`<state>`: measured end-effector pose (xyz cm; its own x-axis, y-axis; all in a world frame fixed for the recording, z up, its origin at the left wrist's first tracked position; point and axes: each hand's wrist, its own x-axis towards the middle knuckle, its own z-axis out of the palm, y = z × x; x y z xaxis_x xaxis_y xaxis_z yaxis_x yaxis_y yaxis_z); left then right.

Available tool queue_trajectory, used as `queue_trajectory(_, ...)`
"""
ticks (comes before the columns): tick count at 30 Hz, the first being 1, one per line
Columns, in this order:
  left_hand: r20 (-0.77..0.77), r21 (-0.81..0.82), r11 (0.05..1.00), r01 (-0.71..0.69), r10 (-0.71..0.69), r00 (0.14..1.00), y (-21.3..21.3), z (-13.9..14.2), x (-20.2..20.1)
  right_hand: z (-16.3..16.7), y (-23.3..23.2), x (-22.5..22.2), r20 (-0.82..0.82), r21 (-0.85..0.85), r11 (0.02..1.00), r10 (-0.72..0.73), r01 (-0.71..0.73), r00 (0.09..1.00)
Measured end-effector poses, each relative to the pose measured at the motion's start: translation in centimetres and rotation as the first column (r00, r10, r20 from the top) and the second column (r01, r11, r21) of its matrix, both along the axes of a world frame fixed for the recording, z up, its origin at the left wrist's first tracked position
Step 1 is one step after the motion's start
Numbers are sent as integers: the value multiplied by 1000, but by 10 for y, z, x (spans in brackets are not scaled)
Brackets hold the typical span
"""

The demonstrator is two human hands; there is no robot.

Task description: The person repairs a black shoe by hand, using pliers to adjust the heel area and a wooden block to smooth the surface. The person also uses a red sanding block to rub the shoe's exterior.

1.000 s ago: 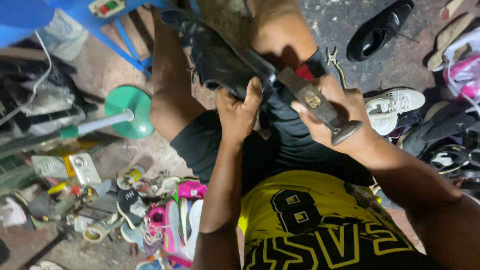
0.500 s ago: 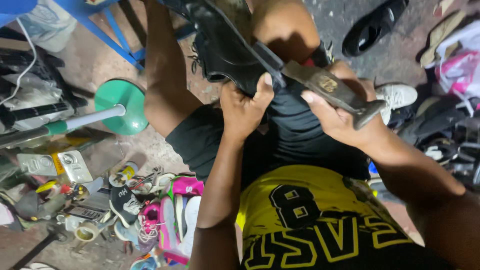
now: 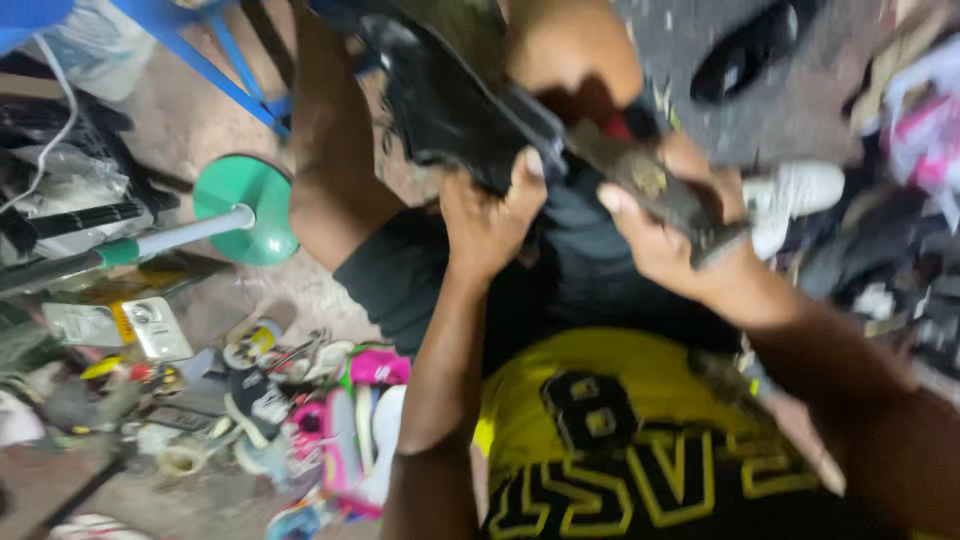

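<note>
Head view, blurred by motion. Green round base (image 3: 248, 208) with its pole lies on the floor (image 3: 300, 290) at 9 o'clock of the hands; small shoes and clutter (image 3: 300, 420) at 7 o'clock. Black shoe (image 3: 450, 110) rests across the lap, between the knees. Left hand (image 3: 490, 215) is clamped on the shoe's near end, thumb up against it. Right hand (image 3: 665, 235), just beside at 3 o'clock, grips a hammer (image 3: 650, 185) whose head touches the shoe. Judged step: hammering the shoe. Next stroke needs the left hand's grip firm and fingers kept off the strike point.
</note>
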<state>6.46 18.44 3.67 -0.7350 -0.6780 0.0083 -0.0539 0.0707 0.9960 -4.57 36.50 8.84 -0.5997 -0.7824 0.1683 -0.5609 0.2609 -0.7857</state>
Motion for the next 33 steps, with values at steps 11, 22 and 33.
queue_trajectory(11, -20, 130, 991, 10, -8, 1000, -1, -17, 0, 23, -33, 3, 53, -94, 993, -62, 66, 997)
queue_trajectory(22, 12, 143, 987, -70, 69, 998, -3, -24, -4, 3, -8, 4, 51, -6, 1000, -18, 18, 999)
queue_trajectory(33, -9, 231, 970, -79, 84, 996, -6, -41, 4, -9, -10, 0, 21, 14, 1000, -15, 14, 1000)
